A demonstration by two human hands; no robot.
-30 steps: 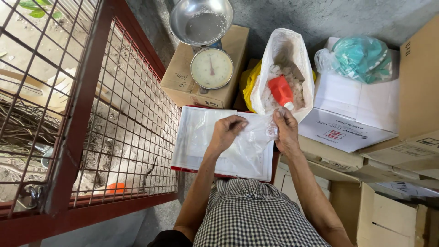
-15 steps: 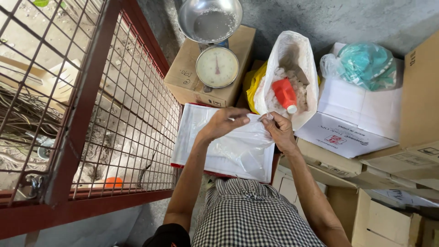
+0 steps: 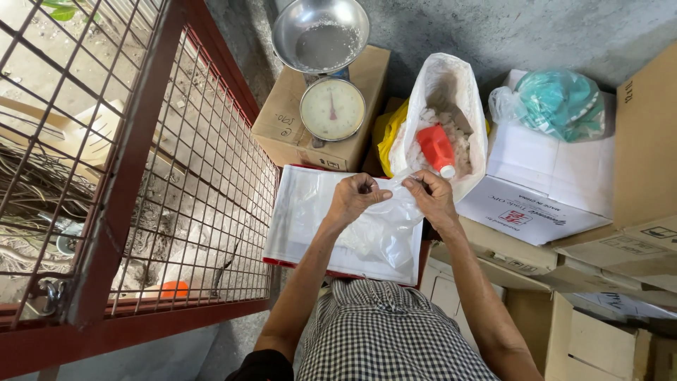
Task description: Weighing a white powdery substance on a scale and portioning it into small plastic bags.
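My left hand [image 3: 356,200] and my right hand [image 3: 429,199] each pinch the top edge of a small clear plastic bag [image 3: 384,229], which hangs between them over a stack of flat clear bags [image 3: 303,219] lying on my lap. Just beyond my hands stands an open white sack [image 3: 444,116] filled with white lumps, and a red scoop [image 3: 436,149] rests inside it. A dial kitchen scale [image 3: 331,108] with a steel bowl [image 3: 321,34] sits on a cardboard box [image 3: 282,123] at the far left of the sack.
A red metal mesh gate [image 3: 141,176] runs along the left. Cardboard boxes [image 3: 635,183] pile up on the right, with a white box [image 3: 543,183] and a teal plastic bag [image 3: 557,102] on top. A yellow bag [image 3: 384,137] sits behind the sack.
My hands lifted away from the flat stack and came together at the small bag's top edge; the bag now hangs bunched between them.
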